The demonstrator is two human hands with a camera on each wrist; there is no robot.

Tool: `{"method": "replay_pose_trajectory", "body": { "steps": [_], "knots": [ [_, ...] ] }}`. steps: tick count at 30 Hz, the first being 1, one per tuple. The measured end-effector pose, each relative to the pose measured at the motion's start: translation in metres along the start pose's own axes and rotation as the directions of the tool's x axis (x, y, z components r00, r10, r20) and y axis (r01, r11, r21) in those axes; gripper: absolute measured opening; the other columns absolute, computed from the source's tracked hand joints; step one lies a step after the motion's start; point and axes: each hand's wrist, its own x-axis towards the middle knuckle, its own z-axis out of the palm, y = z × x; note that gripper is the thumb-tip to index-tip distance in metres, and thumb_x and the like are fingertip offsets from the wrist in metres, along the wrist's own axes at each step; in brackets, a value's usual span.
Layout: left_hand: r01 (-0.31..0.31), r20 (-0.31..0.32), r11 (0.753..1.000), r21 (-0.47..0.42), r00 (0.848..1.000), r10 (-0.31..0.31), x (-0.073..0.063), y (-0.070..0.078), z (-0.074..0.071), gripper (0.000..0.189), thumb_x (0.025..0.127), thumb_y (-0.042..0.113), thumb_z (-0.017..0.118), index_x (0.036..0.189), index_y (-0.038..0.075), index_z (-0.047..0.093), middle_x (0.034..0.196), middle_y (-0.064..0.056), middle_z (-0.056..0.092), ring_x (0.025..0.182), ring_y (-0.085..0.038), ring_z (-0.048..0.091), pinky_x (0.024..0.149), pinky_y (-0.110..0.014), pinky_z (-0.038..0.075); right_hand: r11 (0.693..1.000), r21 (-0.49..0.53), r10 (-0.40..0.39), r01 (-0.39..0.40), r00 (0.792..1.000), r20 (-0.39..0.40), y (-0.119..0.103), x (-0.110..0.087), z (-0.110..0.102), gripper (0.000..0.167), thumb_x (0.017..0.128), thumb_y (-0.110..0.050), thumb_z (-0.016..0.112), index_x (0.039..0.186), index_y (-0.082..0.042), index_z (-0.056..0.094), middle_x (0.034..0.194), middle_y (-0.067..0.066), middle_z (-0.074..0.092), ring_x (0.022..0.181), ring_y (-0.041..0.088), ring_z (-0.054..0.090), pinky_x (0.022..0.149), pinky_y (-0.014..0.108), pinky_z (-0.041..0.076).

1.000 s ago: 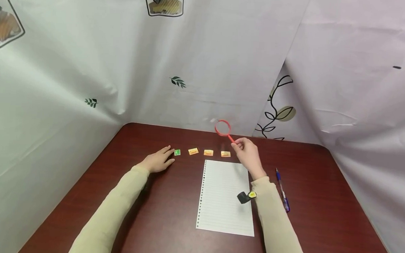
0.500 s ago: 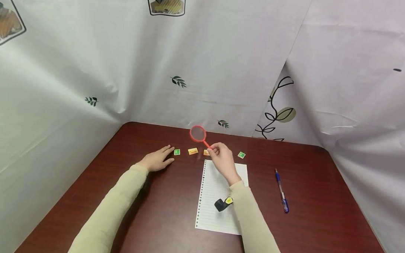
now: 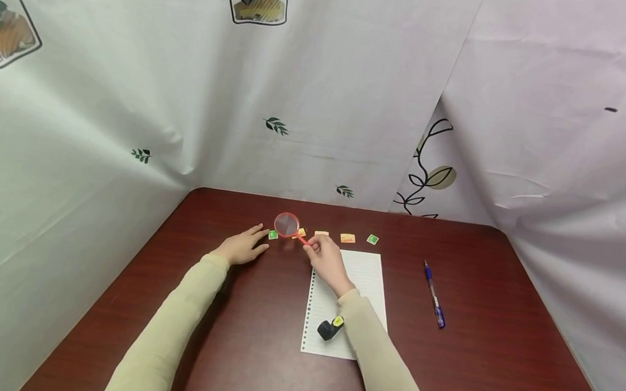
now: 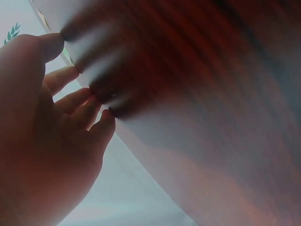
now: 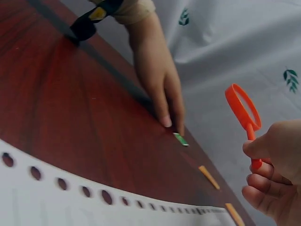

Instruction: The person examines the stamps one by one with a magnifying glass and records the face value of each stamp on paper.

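Note:
My right hand [image 3: 329, 264] pinches the handle of a red magnifying glass [image 3: 302, 239], also seen in the right wrist view as an orange-red magnifying glass [image 5: 251, 134]. In the head view its lens sits over the left part of a row of small stamps, partly across an orange stamp [image 3: 302, 232]. My left hand [image 3: 241, 247] rests on the table with fingers spread, fingertips beside a green stamp [image 3: 273, 235] at the row's left end. The left wrist view shows that hand [image 4: 61, 117] with its fingertips on the tabletop.
Further right in the row lie an orange stamp [image 3: 348, 238] and a tilted green stamp [image 3: 373, 239]. A lined sheet of paper [image 3: 362, 278] lies under my right forearm. A blue pen [image 3: 434, 294] is to its right. White patterned cloth [image 3: 316, 103] hangs behind the brown table [image 3: 256, 331].
My right hand has carried the magnifying glass left along the stamp row and lower. The right-hand stamps it covered now show. My left hand stays in place.

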Motion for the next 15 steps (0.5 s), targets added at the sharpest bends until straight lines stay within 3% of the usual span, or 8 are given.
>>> {"method": "replay_pose_trajectory", "body": {
  "steps": [15],
  "knots": [
    [0.011, -0.012, 1.0, -0.012, 1.0, -0.011, 0.0, 0.002, -0.002, 0.061, 0.105, 0.037, 0.052, 0.156, 0.007, 0.038, 0.162, -0.022, 0.028, 0.142, -0.04, 0.039, 0.106, -0.059, 0.04, 1.0, 0.008, 0.003, -0.003, 0.997, 0.082, 0.003, -0.009, 0.017, 0.01, 0.095, -0.01, 0.071, 0.098, -0.002, 0.065, 0.086, 0.002, 0.058, 0.075, 0.012, 0.054, 0.068, 0.023, 0.047]
  ]
}}
